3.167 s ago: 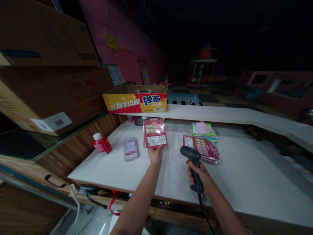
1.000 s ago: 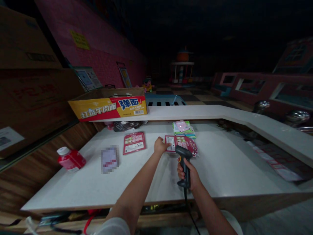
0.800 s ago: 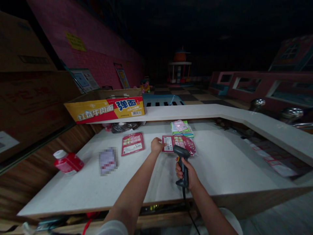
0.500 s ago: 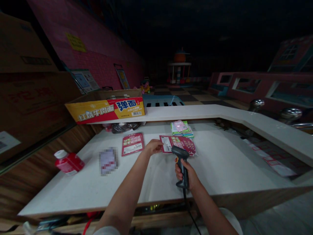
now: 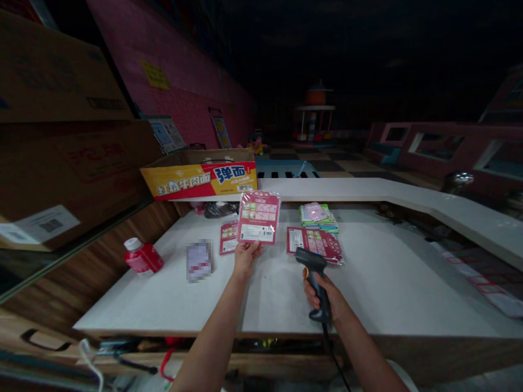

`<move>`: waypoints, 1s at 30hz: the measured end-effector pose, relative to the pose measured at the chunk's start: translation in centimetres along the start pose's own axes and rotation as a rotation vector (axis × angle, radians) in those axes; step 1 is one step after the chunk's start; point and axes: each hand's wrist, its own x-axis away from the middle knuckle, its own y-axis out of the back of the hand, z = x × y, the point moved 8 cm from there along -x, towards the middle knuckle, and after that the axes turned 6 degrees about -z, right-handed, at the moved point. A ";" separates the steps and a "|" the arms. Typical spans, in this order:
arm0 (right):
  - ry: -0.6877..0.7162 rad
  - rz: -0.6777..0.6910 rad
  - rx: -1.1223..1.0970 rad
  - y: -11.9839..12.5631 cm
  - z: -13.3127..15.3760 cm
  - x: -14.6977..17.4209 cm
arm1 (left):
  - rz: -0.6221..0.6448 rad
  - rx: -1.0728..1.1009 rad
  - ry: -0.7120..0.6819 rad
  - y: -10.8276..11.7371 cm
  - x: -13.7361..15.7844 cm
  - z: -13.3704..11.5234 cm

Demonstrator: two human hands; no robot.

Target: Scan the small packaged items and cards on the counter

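Note:
My left hand [image 5: 246, 258] grips the lower edge of a flat red packet in clear plastic [image 5: 259, 216], held up off the counter with its printed pictures and white label facing me. Partly hidden behind it, a similar red packet [image 5: 227, 238] lies on the counter. My right hand [image 5: 322, 291] is wrapped round the handle of a black corded barcode scanner [image 5: 314, 272]. Its head points left, in front of more red packets [image 5: 316, 243] lying on the counter. Behind those sits a small stack of green and pink packets [image 5: 318, 216].
A red bottle with a white cap [image 5: 143, 257] and a blurred-out item [image 5: 199, 261] are on the left of the white counter [image 5: 269, 305]. An open yellow and red carton [image 5: 200, 179] stands on the raised ledge [image 5: 343, 189]. Large cardboard boxes [image 5: 77, 163] rise at left.
My left hand has lifted a red packet from the pile on the right and moved left with it. My right hand still holds the scanner. The view has turned a little left.

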 end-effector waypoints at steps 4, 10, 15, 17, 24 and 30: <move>-0.016 -0.036 0.039 -0.1 -0.1 0.3 | -0.121 0.082 -0.100 1.6 0.5 0.4; 0.006 -0.308 0.203 -0.3 0.5 0.4 | -0.187 0.108 -0.200 2.1 0.7 0.5; 0.024 -0.448 0.429 -2.6 1.9 -0.1 | -0.187 0.055 -0.215 2.1 0.9 0.6; 0.034 -0.425 0.475 -3.8 2.4 -0.5 | -0.183 0.051 -0.235 2.0 1.1 0.4; 0.055 -0.404 0.511 -5.5 3.5 -1.0 | -0.228 -0.038 -0.233 1.8 1.4 0.2; 0.029 -0.391 0.460 -5.2 2.8 -1.2 | -0.179 0.005 -0.254 1.6 1.4 0.0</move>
